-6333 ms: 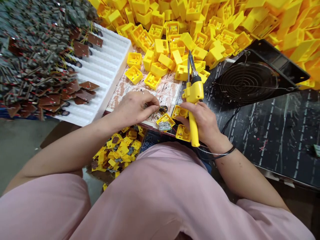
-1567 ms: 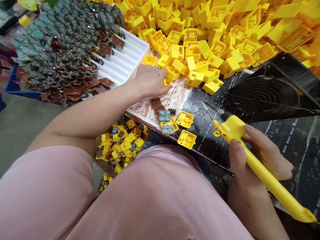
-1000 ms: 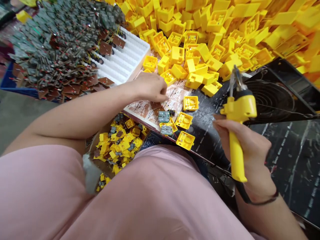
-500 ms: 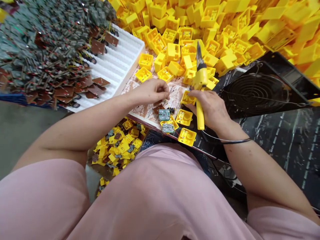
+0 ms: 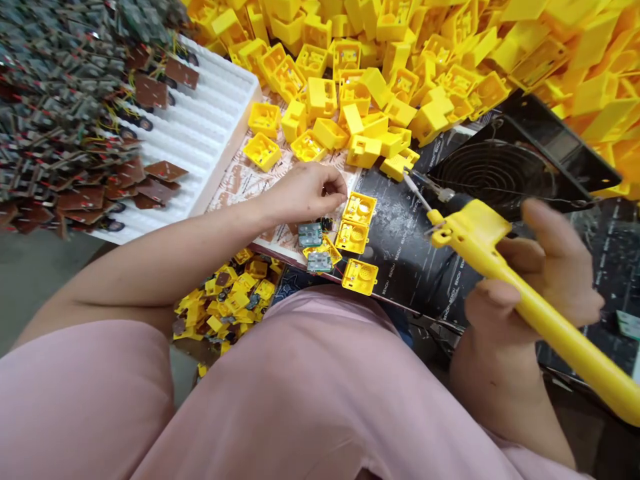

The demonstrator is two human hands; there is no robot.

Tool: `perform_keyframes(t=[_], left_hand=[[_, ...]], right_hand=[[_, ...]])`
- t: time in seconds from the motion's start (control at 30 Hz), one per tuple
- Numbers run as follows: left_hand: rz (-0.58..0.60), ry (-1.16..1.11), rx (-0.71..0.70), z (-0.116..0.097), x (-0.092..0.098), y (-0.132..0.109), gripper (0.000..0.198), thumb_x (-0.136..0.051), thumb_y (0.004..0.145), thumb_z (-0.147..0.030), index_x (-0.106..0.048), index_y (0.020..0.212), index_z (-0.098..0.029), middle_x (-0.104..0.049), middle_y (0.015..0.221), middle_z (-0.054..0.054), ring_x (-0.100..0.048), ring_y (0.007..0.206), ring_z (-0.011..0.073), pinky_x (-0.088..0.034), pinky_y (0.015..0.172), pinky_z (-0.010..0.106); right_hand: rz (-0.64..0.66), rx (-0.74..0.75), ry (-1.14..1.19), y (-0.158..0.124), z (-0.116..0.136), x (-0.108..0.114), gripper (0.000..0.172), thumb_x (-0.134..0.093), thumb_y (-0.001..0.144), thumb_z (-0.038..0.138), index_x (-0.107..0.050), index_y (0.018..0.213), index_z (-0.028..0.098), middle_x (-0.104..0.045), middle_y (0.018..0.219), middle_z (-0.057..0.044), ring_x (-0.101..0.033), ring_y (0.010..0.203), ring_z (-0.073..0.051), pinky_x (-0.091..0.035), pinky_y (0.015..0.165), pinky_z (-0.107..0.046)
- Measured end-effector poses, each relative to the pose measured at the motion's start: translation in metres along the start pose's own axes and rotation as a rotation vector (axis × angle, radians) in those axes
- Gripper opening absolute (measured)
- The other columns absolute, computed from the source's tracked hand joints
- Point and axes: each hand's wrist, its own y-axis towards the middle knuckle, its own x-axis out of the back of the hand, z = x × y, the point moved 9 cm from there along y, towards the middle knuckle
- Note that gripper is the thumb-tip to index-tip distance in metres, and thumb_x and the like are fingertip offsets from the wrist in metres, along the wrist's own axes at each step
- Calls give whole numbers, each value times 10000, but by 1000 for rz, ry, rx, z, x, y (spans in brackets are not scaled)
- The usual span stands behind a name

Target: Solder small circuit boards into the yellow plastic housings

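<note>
Your right hand (image 5: 540, 273) holds the soldering iron (image 5: 480, 233) loosely, its yellow handle lying between the thumb and half-spread fingers over the right part of the bench (image 5: 410, 233), tip pointing far and left. Judge it light and stiff, and the metal end probably hot, so grip only the handle. Your left hand (image 5: 310, 193) is curled, thumb and forefinger nearly meeting just beside the far case (image 5: 360, 208); whether they pinch anything cannot be told. The middle case (image 5: 353, 237) sits against that one; the near case (image 5: 360, 277) lies apart. These look like light, rigid plastic, best taken by the outer walls. Left of them, two circuit boards (image 5: 319, 261) seem fragile: hold their edges and spare the thin wires.
</note>
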Motion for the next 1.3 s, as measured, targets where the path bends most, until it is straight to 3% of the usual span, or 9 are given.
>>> perform_keyframes(t=[0.1, 0.17, 0.23, 0.3, 0.4, 0.57, 0.9, 1.13, 1.3], left_hand=[[-1, 95, 6, -3, -4, 2, 161, -596, 849, -227, -739, 885, -164, -756, 825, 32, -674, 794, 161, -529, 820, 312], [0, 155, 3, -6, -6, 4, 198, -572, 862, -232, -750, 908, -157, -759, 842, 47, -675, 792, 169, -526, 837, 325], [0, 211, -9, -8, -7, 5, 218, -555, 856, -226, -754, 909, -156, -754, 836, 53, -671, 782, 175, -522, 848, 335], [-2, 244, -21, -8, -8, 7, 210, -555, 842, -226, -750, 893, -166, -743, 818, 46, -661, 767, 172, -517, 844, 331], [-10, 247, -32, -6, -8, 8, 197, -555, 833, -241, -736, 877, -176, -731, 800, 34, -649, 752, 163, -512, 834, 320], [-26, 297, -79, -7, -8, 8, 201, -547, 829, -257, -730, 853, -177, -717, 769, 31, -636, 733, 169, -510, 849, 335], [-33, 391, -102, -11, -9, 10, 211, -545, 834, -256, -744, 857, -187, -736, 798, 37, -689, 814, 204, -514, 920, 377], [-33, 425, -112, -14, -10, 11, 224, -535, 840, -266, -743, 856, -185, -739, 806, 54, -706, 849, 238, -507, 956, 420], [-11, 429, -97, -13, -10, 11, 224, -547, 832, -268, -751, 875, -185, -741, 816, 61, -701, 845, 238, -510, 930, 408]], right_hand=[[-341, -8, 82, -4, -13, 17, 577, -627, 919, 762, -844, 1090, 255, -754, 801, -41, -631, 606, -177, -458, 510, -296], [-390, -59, 149, -3, -25, 10, 465, -631, 963, 639, -851, 957, 230, -715, 715, -42, -625, 610, -183, -475, 550, -307], [-343, -100, 176, -1, -31, -2, 355, -638, 980, 531, -832, 948, 235, -736, 758, -45, -663, 647, -199, -515, 587, -328], [-205, -99, 185, 1, -29, -14, 277, -709, 947, 477, -801, 1105, 270, -763, 812, -21, -676, 626, -186, -528, 561, -318], [-28, -30, 149, -2, -16, -23, 395, -810, 884, 403, -726, 1259, 314, -786, 858, 19, -692, 602, -161, -548, 535, -294], [87, 124, 108, -5, 9, -26, 200, -839, 859, 267, -704, 1005, 292, -793, 848, -2, -754, 677, -209, -597, 548, -335], [192, 364, 37, 7, 37, -39, 245, -846, 854, 211, -623, 880, 308, -774, 737, 40, -751, 613, -181, -560, 459, -297], [158, 250, 102, 9, 19, -26, 145, -791, 890, 209, -667, 874, 283, -763, 744, 20, -748, 628, -184, -594, 508, -297], [153, 265, 153, 7, 21, -30, 229, -844, 839, 186, -654, 901, 298, -750, 732, 37, -745, 650, -180, -545, 475, -289]])
